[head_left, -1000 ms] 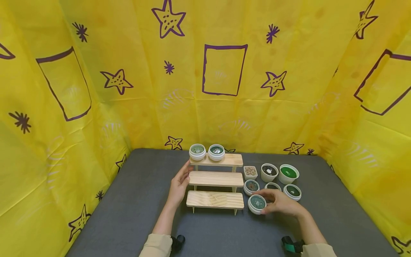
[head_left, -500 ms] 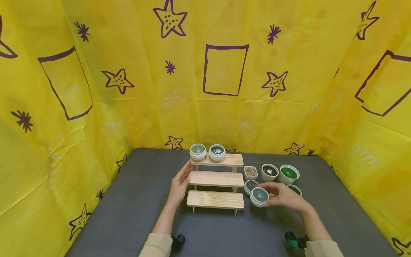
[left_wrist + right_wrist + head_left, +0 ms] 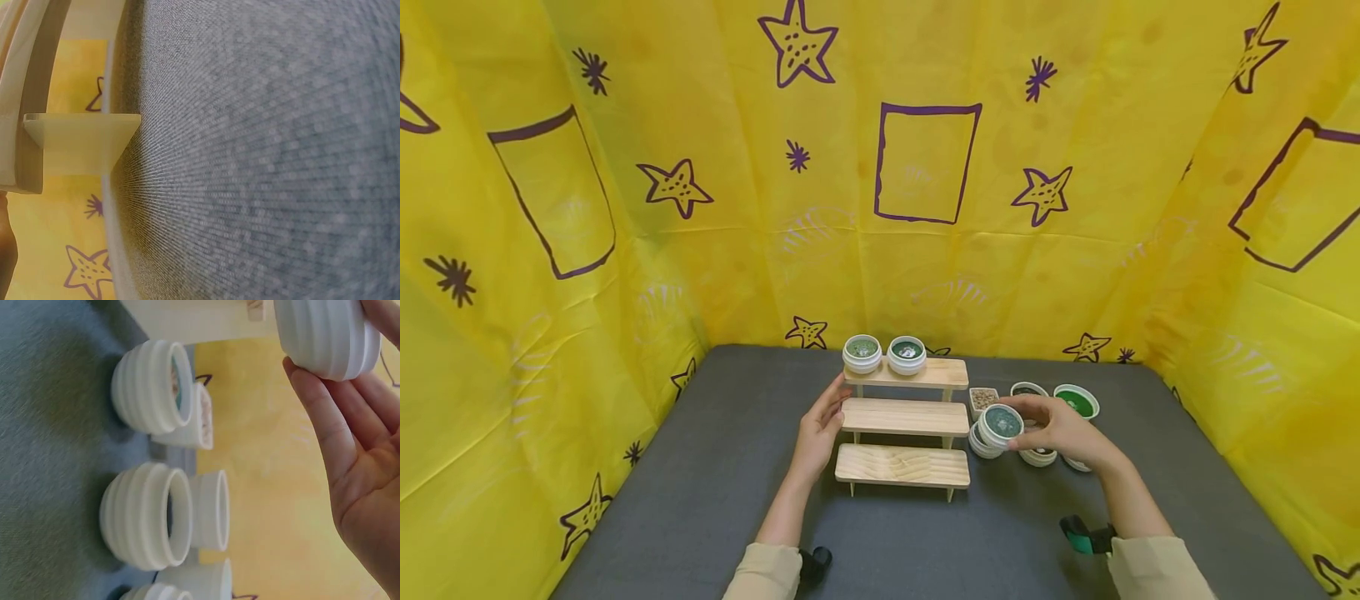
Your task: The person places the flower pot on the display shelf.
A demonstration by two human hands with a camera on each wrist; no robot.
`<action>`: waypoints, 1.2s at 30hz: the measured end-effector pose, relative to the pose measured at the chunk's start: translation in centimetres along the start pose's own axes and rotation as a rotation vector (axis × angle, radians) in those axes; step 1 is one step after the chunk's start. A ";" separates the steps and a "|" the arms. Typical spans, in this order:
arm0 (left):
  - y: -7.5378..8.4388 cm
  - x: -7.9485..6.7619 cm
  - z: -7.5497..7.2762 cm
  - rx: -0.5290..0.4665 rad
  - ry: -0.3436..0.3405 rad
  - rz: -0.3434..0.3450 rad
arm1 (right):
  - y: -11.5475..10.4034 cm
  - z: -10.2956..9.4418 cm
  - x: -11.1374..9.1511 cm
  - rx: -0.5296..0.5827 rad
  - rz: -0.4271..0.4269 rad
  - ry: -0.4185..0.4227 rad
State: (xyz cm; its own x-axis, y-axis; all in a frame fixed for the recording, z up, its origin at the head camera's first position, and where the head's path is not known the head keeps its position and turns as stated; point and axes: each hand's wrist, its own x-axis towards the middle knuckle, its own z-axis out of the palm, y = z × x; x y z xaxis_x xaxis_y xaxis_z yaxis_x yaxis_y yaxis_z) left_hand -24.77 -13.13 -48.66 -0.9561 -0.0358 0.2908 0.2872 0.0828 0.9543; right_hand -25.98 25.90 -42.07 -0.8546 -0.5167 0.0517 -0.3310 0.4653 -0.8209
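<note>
– One white pot (image 3: pixel 991 437) just shifted. Half a second ago we had it lower in the head view; now it's further up, right of centre, off the right end of the wooden stand (image 3: pixel 904 417).

– Held how?

– Right hand (image 3: pixel 1063 428) pinches it, thumb and fingers on its sides. Right wrist view puts it upper right, clear of the counter (image 3: pixel 700 500).

– Other hand?

– Left hand (image 3: pixel 817 429) hasn't moved. It's at the stand's left end; we can't tell whether it pinches or merely rests.

– Meaning for us?

– Mid-carry, we'd judge: right hand alone bears the load, stand doesn't yet. Two filled pots (image 3: pixel 862 366) sit upper left on the top shelf (image 3: pixel 947 372).

– Clash risk?

– Some. In the head view ours overlaps a lower pot (image 3: pixel 983 452) and hides part of the square dish (image 3: pixel 974 412). Right wrist view shows it apart from both. Another pot (image 3: pixel 1038 460) now shows under the hand, so we can see more there.
</note>
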 end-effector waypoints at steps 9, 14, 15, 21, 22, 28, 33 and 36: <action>0.0 0.1 0.0 0.005 0.005 -0.009 | -1.9 -0.1 1.8 -0.030 0.003 0.068; -0.1 0.1 0.0 0.007 0.008 -0.018 | -2.9 -0.1 2.8 0.002 0.025 0.087; -0.1 0.1 0.0 0.006 0.008 -0.018 | -3.1 -0.1 2.9 0.012 0.029 0.089; 0.0 0.1 0.1 0.003 0.001 -0.019 | -3.9 0.0 4.0 0.033 0.049 0.121; 0.0 0.1 0.1 0.002 0.001 -0.020 | -4.0 0.1 4.2 0.031 0.054 0.128; -0.1 0.1 0.2 0.003 -0.001 -0.021 | -4.5 0.0 5.5 0.017 0.087 0.180; 0.0 0.1 0.2 -0.004 0.003 -0.021 | -4.9 0.0 6.5 0.026 0.091 0.200; 0.1 0.1 0.1 -0.009 0.006 -0.019 | -5.1 0.1 7.0 0.038 0.096 0.207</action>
State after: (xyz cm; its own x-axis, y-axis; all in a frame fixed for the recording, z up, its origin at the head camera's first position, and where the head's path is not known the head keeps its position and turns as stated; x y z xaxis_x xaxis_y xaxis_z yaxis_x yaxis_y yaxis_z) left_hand -24.81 -13.00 -48.57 -0.9612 -0.0430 0.2727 0.2692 0.0726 0.9603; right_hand -30.22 19.87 -37.59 -0.9468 -0.3105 0.0847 -0.2319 0.4755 -0.8486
